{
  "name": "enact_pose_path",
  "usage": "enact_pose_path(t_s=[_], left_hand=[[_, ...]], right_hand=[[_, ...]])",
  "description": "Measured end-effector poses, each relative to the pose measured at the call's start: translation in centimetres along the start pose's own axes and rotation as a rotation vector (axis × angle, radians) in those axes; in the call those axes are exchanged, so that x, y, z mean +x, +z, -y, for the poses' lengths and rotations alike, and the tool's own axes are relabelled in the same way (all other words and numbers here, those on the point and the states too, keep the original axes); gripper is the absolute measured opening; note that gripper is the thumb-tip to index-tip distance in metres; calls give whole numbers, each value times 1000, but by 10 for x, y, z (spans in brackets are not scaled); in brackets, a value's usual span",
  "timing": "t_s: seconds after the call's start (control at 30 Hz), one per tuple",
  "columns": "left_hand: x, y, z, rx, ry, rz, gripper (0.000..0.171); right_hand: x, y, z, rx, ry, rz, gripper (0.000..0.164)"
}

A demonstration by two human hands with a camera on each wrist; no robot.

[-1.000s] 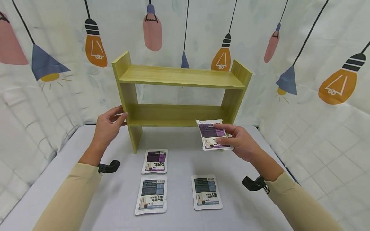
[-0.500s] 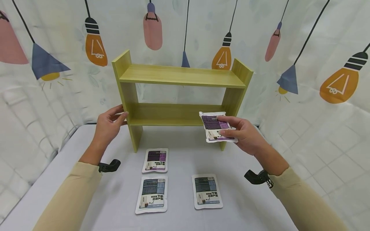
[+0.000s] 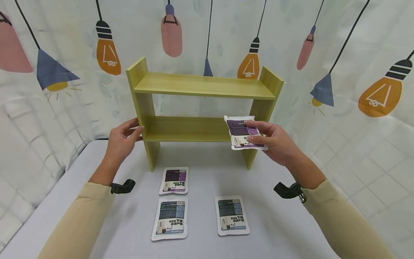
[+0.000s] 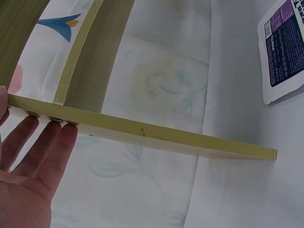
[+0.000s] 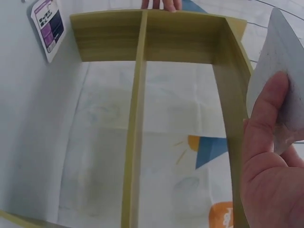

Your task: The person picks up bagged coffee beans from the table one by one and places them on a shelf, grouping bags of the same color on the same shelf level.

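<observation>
In the head view my right hand (image 3: 275,141) pinches a white pouch with a purple label (image 3: 243,132), raised in front of the right end of a two-tier wooden shelf (image 3: 197,83). The right wrist view shows the plain back of this pouch (image 5: 280,71), with a finger lying along it. My left hand (image 3: 122,138) holds the shelf's left side panel at lower-board height. In the left wrist view, the thumb is at the panel's edge and the fingers touch its outer face (image 4: 166,137). A second purple-labelled pouch (image 3: 174,180) lies on the table.
Two pouches with blue-grey labels lie nearer the front of the white table (image 3: 200,248), one on the left (image 3: 170,219) and one on the right (image 3: 232,216). A curtain printed with lamps (image 3: 291,28) hangs behind and beside the table.
My right hand has lifted the purple-labelled pouch upward and slightly right, from below the lower board to in front of it. The left hand and the shelf stay where they were.
</observation>
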State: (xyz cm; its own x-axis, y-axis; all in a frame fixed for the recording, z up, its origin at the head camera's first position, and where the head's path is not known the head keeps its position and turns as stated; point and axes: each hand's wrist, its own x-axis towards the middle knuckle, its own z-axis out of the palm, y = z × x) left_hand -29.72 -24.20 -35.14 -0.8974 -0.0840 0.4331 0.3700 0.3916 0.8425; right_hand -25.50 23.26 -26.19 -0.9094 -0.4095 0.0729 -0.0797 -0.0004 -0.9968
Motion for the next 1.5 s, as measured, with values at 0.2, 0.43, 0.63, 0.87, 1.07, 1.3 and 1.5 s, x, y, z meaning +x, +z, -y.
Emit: enact_pose_path(t_s=[0.2, 0.43, 0.63, 0.87, 1.07, 1.3, 1.5], left_hand=[[1, 1, -1, -2, 5, -3, 53], [0, 0, -2, -3, 1, 0, 53], [-1, 0, -4, -4, -3, 3, 53], [-2, 0, -3, -5, 6, 0, 53], [-1, 0, -2, -6, 5, -1, 53], [-1, 1, -2, 1, -3, -2, 53], [-1, 1, -1, -1, -5, -6, 53]], right_hand=[[5, -1, 9, 21, -6, 3, 43], [10, -4, 20, 49, -13, 25, 45], [15, -6, 27, 77, -23, 34, 43], [19, -7, 33, 93, -29, 12, 42], [25, -8, 40, 110, -27, -21, 43], [31, -9, 47, 108, -9, -76, 44], [37, -9, 53, 117, -8, -84, 47]])
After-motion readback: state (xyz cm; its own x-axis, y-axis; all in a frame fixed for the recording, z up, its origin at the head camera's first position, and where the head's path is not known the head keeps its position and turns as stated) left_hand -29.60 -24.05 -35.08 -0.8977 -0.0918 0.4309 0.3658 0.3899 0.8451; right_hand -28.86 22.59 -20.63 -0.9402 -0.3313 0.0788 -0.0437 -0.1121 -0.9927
